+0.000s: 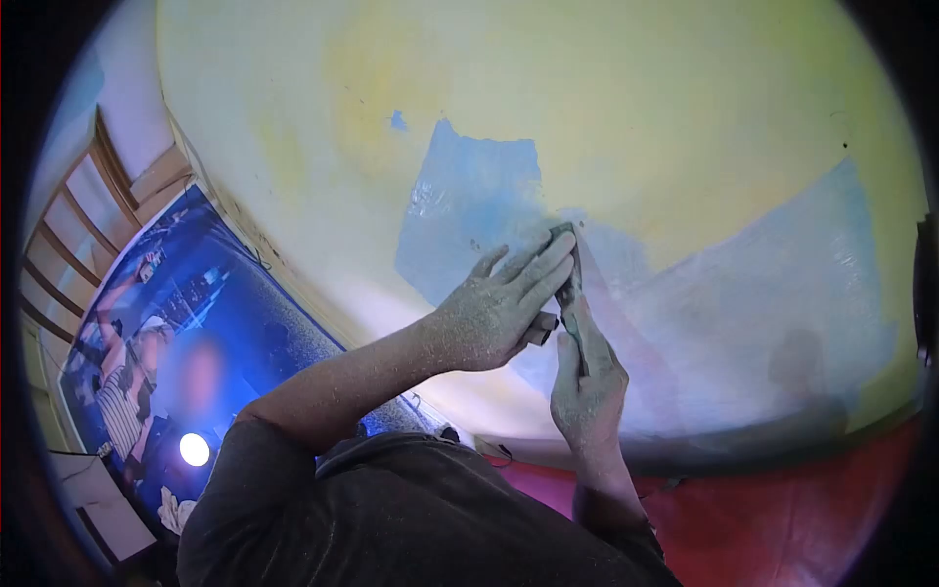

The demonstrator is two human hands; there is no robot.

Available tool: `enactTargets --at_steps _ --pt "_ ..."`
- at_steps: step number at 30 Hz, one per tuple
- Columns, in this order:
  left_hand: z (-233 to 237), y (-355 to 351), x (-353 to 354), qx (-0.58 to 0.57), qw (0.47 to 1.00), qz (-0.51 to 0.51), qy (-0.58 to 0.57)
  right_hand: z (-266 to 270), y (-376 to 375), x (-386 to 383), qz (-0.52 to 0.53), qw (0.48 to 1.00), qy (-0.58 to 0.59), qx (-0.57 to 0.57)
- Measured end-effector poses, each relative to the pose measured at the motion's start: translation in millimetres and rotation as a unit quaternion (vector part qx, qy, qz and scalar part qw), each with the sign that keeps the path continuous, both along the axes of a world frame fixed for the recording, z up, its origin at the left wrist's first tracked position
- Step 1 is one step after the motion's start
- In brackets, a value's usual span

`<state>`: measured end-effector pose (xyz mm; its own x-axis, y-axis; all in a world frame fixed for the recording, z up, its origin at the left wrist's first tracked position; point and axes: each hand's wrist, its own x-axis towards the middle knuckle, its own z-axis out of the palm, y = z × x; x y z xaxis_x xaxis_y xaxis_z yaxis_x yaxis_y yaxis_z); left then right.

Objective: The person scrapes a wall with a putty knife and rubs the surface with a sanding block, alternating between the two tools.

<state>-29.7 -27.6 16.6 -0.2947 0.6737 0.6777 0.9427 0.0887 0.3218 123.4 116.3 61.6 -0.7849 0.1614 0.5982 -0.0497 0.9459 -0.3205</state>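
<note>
A dark, narrow tool (570, 269) stands edge-on against the yellow and pale blue wall (606, 108). My left hand (499, 305) presses on it from the left, fingers stretched along its upper part; a small grey block-like end (541, 329) shows beneath that palm. Below and to the right, my right hand (589, 377) is wrapped round the tool's lower part, fingers pointing up. Pale dust coats both hands and forearms. Bluish patches (474, 196) show on the wall beside the tool.
A blue printed banner (264, 323) with pictured people and a bright light spot lies left. Wooden rails (73, 249) stand at far left, above a pale box (108, 509). Red flooring (782, 499) spreads at lower right; a dark object (925, 293) edges the right side.
</note>
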Motion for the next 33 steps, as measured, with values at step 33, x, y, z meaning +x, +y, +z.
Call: enactTargets --at_steps 33 --pt "0.8 -19.5 -28.5 0.044 0.999 0.023 0.016 4.7 -9.4 -28.3 0.026 0.999 -0.015 -0.023"
